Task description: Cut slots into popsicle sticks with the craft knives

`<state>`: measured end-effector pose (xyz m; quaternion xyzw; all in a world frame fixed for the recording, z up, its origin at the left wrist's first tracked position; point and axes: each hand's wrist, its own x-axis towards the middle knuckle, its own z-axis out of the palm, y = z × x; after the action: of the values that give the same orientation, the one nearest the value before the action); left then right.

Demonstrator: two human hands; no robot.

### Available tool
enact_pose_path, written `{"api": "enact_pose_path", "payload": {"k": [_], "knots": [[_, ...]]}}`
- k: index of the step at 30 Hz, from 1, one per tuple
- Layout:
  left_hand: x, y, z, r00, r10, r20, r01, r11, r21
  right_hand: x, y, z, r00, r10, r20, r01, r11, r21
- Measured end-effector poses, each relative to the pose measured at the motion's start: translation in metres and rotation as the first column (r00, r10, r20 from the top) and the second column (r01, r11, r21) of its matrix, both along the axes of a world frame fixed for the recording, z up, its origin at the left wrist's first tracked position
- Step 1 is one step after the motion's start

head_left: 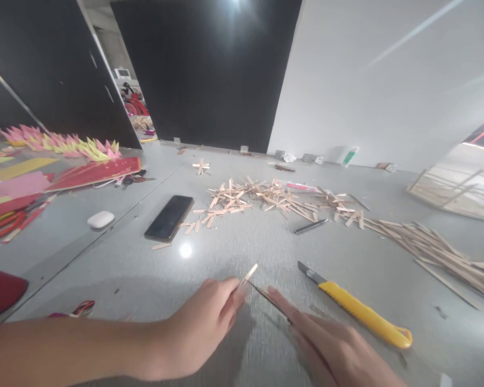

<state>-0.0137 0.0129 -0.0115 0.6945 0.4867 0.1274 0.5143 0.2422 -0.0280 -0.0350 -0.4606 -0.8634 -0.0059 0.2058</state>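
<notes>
My left hand [213, 306] is closed in a pinch on a small pale wooden stick [250, 272], whose tip points up and away. My right hand [322, 333] is closed around a thin dark strip [268, 298]; blur hides its exact kind. The strip's far end meets the wooden stick near my left fingertips. To the right of my right hand lies a yellow utility knife [363, 312] with its blade [311, 272] out. Farther off is a heap of short wooden sticks [262, 196], with a dark pen [311, 226] at its near edge.
A black phone [169, 217] and a white earbud case [100, 219] lie on the left. Long wooden strips [439, 247] are piled at right, near a wooden frame model [455, 196]. Pink and yellow paper pieces [64, 144] sit far left. Dark and white panels stand behind.
</notes>
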Motion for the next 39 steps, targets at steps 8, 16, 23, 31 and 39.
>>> {"api": "enact_pose_path", "payload": {"k": [8, 16, 23, 31, 39], "knots": [[-0.012, -0.009, 0.023, 0.984, -0.169, -0.058, 0.177, 0.88, 0.442, -0.005, 0.003, -0.022, 0.985, 0.101, -0.138, -0.092, 0.993, 0.073], [-0.015, -0.019, 0.023, 0.968, -0.23, -0.101, 0.245, 0.774, 0.584, 0.0, 0.004, -0.021, 0.982, 0.133, -0.134, -0.131, 0.991, 0.022], [-0.014, -0.017, 0.025, 0.954, -0.279, -0.106, 0.284, 0.737, 0.614, 0.001, 0.005, -0.025, 0.976, 0.146, -0.159, -0.149, 0.989, -0.006], [-0.016, -0.016, 0.033, 0.933, -0.322, -0.159, 0.344, 0.678, 0.65, 0.001, 0.004, -0.027, 0.972, 0.17, -0.162, -0.175, 0.984, -0.017], [-0.016, -0.014, 0.039, 0.922, -0.367, -0.12, 0.365, 0.73, 0.578, -0.002, 0.001, -0.013, 0.97, 0.147, -0.195, -0.16, 0.986, -0.05]]}}
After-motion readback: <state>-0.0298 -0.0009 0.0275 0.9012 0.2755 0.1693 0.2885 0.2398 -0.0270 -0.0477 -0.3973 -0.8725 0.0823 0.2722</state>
